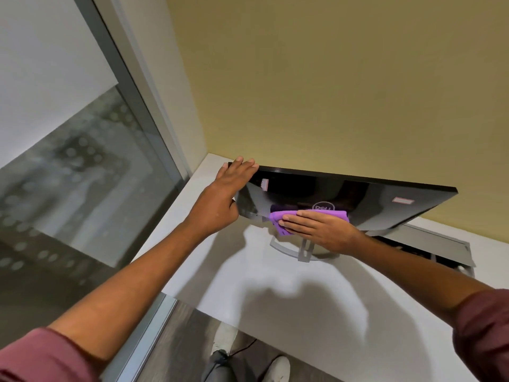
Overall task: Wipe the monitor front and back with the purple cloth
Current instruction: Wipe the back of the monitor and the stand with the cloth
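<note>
Head view: a person is wiping the glossy black back of the monitor [371, 199], which is standing on a white desk [275, 285]. The right hand [322, 230] is pressing the soft, folded purple cloth [278, 217] flat beside the logo [322, 207], fingers straight. The left hand [220, 199], fingers extended, is steadying the top corner. The back is under way; the front's state is not showing. A curved silver stand [303, 249] is supporting it.
</note>
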The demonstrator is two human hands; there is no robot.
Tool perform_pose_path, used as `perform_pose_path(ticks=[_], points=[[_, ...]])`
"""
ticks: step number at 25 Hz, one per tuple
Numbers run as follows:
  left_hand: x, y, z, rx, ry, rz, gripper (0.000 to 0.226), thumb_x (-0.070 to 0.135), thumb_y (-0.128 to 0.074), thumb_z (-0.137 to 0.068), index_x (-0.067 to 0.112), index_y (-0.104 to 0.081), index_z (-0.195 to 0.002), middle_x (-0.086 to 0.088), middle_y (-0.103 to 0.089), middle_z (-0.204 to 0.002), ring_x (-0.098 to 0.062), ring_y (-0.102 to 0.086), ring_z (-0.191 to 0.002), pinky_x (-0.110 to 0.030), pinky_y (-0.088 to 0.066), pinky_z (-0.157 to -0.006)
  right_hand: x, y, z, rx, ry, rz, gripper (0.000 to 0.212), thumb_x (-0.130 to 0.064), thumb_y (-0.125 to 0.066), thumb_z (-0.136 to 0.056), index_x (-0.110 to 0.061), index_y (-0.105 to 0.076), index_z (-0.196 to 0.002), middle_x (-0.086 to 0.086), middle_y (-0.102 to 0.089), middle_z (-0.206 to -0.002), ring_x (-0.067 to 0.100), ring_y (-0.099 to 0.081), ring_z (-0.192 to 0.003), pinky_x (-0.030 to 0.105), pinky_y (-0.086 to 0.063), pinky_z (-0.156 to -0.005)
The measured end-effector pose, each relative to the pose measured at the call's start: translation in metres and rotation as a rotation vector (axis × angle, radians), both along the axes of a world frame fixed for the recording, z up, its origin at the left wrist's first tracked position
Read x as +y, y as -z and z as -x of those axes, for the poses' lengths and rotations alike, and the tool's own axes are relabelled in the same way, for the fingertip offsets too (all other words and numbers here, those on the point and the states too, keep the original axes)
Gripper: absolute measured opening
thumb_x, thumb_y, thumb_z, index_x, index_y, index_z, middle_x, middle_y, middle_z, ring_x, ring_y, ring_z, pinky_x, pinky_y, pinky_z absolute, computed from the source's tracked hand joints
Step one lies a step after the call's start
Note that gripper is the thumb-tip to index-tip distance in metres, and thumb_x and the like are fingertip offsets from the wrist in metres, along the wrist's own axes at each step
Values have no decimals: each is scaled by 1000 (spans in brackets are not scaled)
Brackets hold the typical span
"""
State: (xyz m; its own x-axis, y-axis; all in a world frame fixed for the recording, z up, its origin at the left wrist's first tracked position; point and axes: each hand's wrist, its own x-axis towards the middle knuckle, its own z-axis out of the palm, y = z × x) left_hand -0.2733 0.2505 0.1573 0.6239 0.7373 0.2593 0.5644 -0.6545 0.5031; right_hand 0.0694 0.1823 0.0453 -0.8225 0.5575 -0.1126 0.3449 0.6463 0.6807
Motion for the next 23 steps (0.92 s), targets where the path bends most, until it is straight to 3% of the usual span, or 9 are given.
perform_pose_path(ticks=[3, 5, 9, 12, 16, 23], points=[[0, 2, 1, -18, -5, 13, 105, -22, -36, -67, 17, -35, -164, 1, -30, -173, -13, -11, -164, -38, -8, -135, -11, -7, -28, 34, 0, 15, 85, -2, -52, -103, -5, -1, -171, 10, 10, -180, 24, 2, -166, 43, -1, -135], [1, 4, 1, -27, -10, 21, 105, -22, -36, -67, 17, -35, -164, 2, -30, -173, -13, -11, -164, -38, -8, -135, -17, -23, -42, 91, 33, 52, 81, 2, -51, -104, -8, -8, -172, 6, 4, -181, 22, -8, -166, 42, -12, -134], [4, 2, 0, -39, -21, 58, 108, -23, -36, -65, 19, -37, -164, 4, -32, -172, -10, -12, -163, -35, -7, -135, -23, -72, -47, 188, 92, 49, 69, 8, -27, -106, -11, -16, -172, 3, -10, -181, 25, -17, -166, 47, -28, -131], [4, -1, 0, -35, -26, 77, 108, -23, -35, -64, 20, -37, -164, 4, -32, -172, -9, -12, -163, -32, -6, -134, -9, -104, -33, 215, 111, -6, 76, 5, -35, -101, -13, -15, -173, 2, -9, -181, 25, -14, -166, 48, -26, -132], [5, -4, -2, -11, -33, 90, 106, -21, -38, -66, 20, -37, -164, 3, -32, -172, -10, -13, -163, -31, -5, -134, 19, -116, 4, 286, 56, -83, 68, -13, -44, -110, -11, -16, -172, 4, -11, -181, 27, -16, -166, 47, -24, -133], [3, -13, -4, 42, -38, 60, 98, -20, -46, -76, 20, -36, -164, 1, -33, -172, -16, -18, -163, -37, -15, -134, 44, -89, 62, 254, 52, -47, 68, -18, -35, -113, -7, -3, -172, 13, 0, -181, 30, -7, -167, 45, -23, -133]])
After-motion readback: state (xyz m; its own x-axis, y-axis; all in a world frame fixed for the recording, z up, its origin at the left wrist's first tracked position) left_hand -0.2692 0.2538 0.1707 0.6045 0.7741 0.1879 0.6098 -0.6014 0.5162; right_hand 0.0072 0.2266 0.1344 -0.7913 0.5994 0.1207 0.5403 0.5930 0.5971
